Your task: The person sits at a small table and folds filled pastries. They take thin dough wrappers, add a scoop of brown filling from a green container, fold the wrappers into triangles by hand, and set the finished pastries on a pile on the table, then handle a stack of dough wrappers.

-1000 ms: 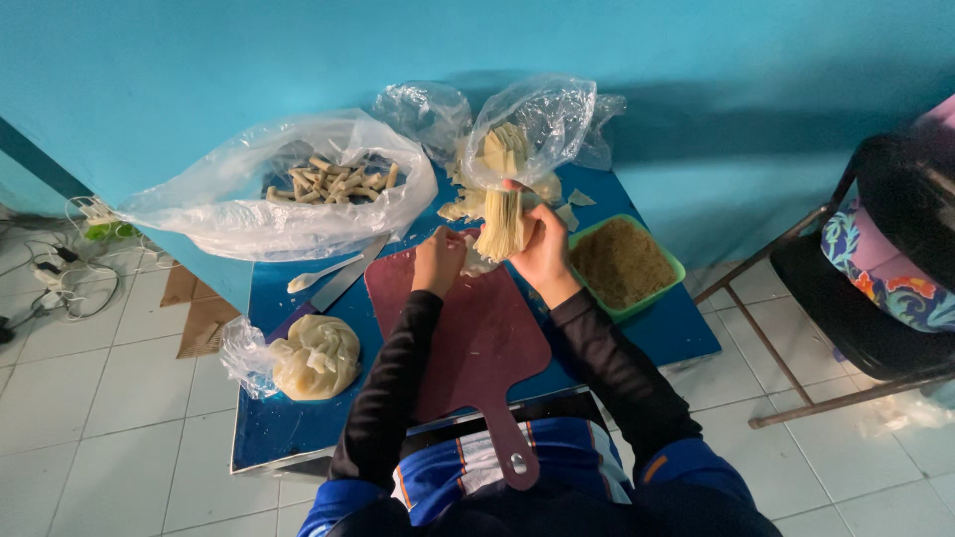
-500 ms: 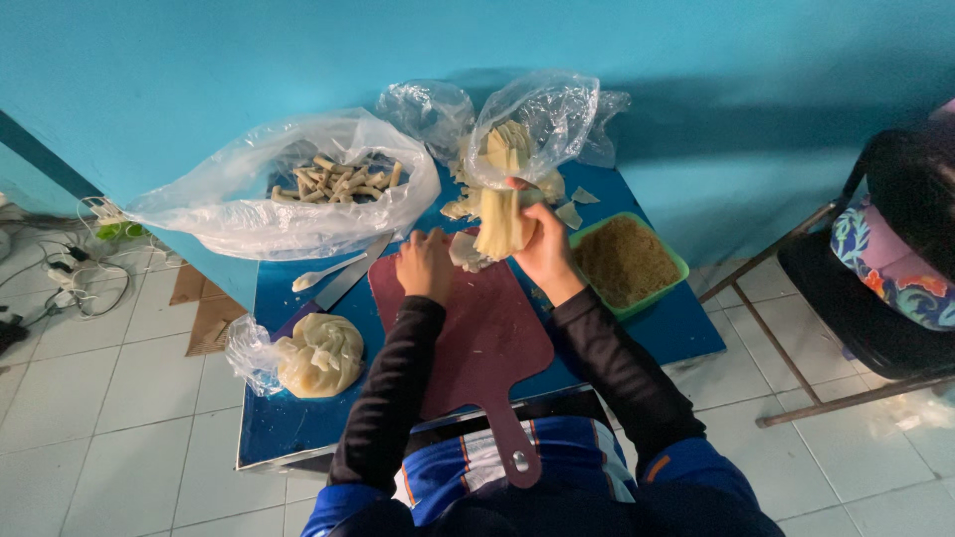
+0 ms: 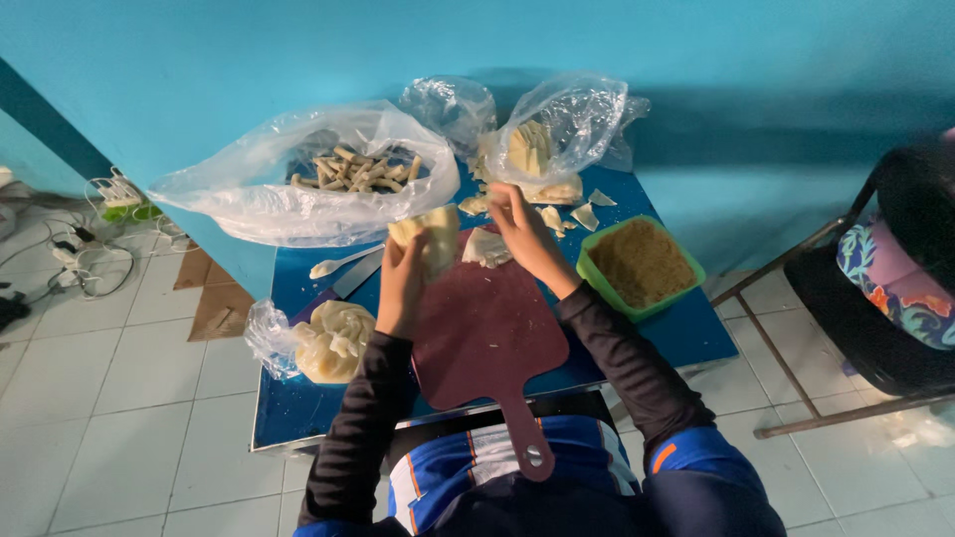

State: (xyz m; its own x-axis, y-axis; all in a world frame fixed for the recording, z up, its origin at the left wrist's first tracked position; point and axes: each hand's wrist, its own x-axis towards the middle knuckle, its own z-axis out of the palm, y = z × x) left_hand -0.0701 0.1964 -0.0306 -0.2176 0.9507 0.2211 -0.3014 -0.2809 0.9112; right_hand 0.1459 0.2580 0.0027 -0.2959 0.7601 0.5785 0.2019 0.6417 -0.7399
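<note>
My left hand [image 3: 402, 281] holds a stack of pale yellow wrapper sheets [image 3: 430, 235] above the far left of a dark red cutting board [image 3: 485, 333]. My right hand [image 3: 525, 235] reaches over the board's far edge, its fingers on a single pale sheet [image 3: 486, 249]. More pale sheets [image 3: 530, 151] sit in a clear plastic bag [image 3: 577, 119] just beyond my right hand. The board lies on a small blue table [image 3: 686, 333] with its handle pointing toward me.
A large clear bag of rolled sticks [image 3: 350, 169] lies at the back left. A green tray of brown filling [image 3: 642, 265] stands right of the board. A bag of pale dough [image 3: 328, 340], a knife and a spoon [image 3: 343, 264] lie at left. A chair [image 3: 895, 288] stands at right.
My left hand has lifted a stack of sheets away to the left. My right hand has come down from the bag to the sheet at the board's far edge.
</note>
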